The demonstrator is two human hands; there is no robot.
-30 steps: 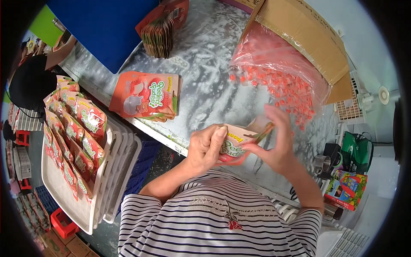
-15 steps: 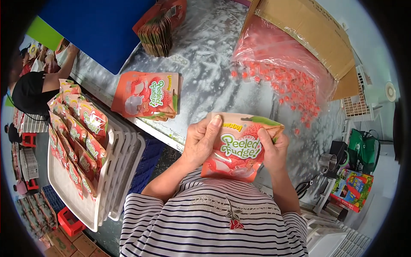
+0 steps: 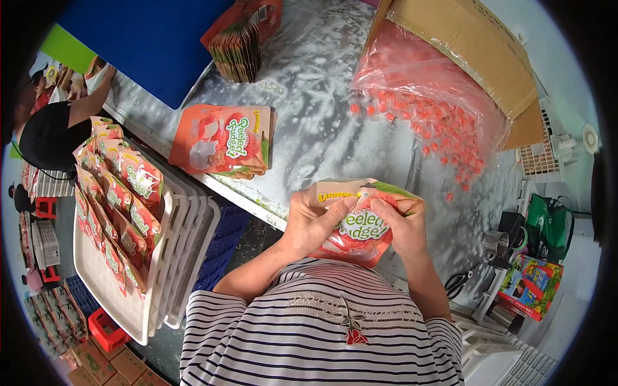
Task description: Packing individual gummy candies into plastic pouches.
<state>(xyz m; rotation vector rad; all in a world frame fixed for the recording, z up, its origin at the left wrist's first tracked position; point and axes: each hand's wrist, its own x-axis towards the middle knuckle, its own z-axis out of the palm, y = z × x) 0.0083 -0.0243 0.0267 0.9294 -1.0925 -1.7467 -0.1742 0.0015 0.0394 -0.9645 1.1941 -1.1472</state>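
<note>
A pink-red candy pouch [image 3: 360,239] with a green leaf pattern at its top corner is held in front of my striped shirt, at the table's near edge. My left hand [image 3: 313,222] grips its left side, thumb laid across the front. On the right side, my right hand [image 3: 400,226] grips it the same way, and the two thumbs lie close together near the upper middle. Fingers behind the pouch are hidden. Flat pouches of the same kind [image 3: 222,141] lie in a small pile on the table, left of my hands.
Small red wrapped candies [image 3: 444,132] spill from a plastic-lined cardboard box [image 3: 467,45] at the far right. A fanned stack of pouches [image 3: 235,55] stands at the back beside a blue board [image 3: 138,45]. Left, stacked white trays [image 3: 96,283] carry filled pouches [image 3: 122,206]. A co-worker [image 3: 55,132] is beyond.
Both thumbs have slid inward across the pouch front and now nearly meet. The pouch's top has dropped slightly and its front looks more bent.
</note>
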